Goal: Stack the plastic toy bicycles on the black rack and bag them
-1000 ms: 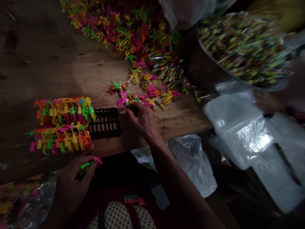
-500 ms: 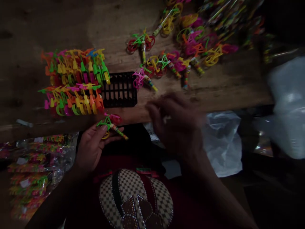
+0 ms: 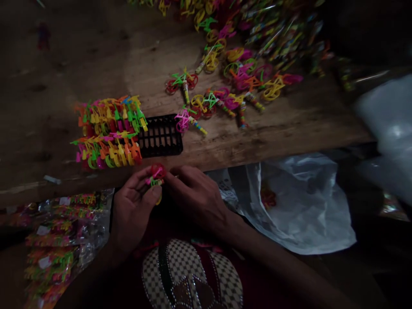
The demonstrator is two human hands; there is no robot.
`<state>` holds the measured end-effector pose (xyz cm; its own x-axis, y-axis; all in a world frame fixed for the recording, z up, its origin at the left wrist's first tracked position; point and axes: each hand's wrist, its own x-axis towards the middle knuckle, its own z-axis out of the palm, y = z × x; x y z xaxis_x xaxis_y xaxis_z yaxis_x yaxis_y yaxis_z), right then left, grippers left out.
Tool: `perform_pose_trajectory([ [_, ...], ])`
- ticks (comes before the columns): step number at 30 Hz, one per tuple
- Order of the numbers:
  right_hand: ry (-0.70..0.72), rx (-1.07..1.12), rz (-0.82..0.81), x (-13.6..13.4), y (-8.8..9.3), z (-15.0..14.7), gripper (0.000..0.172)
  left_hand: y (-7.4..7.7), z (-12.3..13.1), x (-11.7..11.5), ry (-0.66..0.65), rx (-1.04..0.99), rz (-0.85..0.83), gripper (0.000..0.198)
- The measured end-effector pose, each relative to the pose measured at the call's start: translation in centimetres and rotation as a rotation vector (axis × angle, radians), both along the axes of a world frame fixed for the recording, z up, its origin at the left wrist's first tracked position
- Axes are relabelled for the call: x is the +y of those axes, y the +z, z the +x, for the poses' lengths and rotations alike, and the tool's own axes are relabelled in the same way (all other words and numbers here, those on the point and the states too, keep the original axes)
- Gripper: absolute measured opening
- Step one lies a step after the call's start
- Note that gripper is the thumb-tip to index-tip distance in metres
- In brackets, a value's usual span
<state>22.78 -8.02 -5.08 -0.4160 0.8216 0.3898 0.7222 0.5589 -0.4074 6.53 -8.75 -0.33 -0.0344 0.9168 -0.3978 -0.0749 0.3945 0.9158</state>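
My left hand (image 3: 133, 206) pinches a small plastic toy bicycle (image 3: 156, 182) between thumb and fingers, just past the table's front edge. Red, pink, green and yellow parts of it show; the rest is covered by my fingers. From the right, my right hand (image 3: 198, 195) meets the toy with its fingers closed at the toy's side; its fingertips are partly hidden. Beyond my hands lies a black slotted tray (image 3: 161, 150), its left part filled with two rows of colourful toy bicycles (image 3: 111, 148). Its right slots hold nothing.
Loose toy bicycles with candy-coloured tubes (image 3: 241, 79) lie scattered right of the tray. Behind them is a heap of wrapped tubes (image 3: 283, 30). A translucent plastic bag (image 3: 309, 206) hangs below the table edge at right. Bagged, filled trays (image 3: 51, 257) are stacked at lower left.
My right hand has moved left and come up to the toy bicycle in my left hand. The toy has turned, and a pink part now shows on it. The view has shifted somewhat.
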Motion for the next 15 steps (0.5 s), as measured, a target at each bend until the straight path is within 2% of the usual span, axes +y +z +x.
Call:
perform_pose_trajectory([
  [6, 0.073, 0.072, 0.129, 0.7, -0.5, -0.2, 0.031, 0.6, 0.2, 0.9, 0.059, 0.265, 0.049, 0.022],
  [10, 0.107, 0.133, 0.088, 1.0, -0.6, -0.5, 0.032, 0.5, 0.6, 0.6, 0.065, 0.451, 0.126, 0.018],
  [15, 0.143, 0.211, 0.077, 1.2, -0.8, -0.8, 0.032, 1.1, 0.5, 0.8, 0.039, 0.631, 0.107, 0.03],
])
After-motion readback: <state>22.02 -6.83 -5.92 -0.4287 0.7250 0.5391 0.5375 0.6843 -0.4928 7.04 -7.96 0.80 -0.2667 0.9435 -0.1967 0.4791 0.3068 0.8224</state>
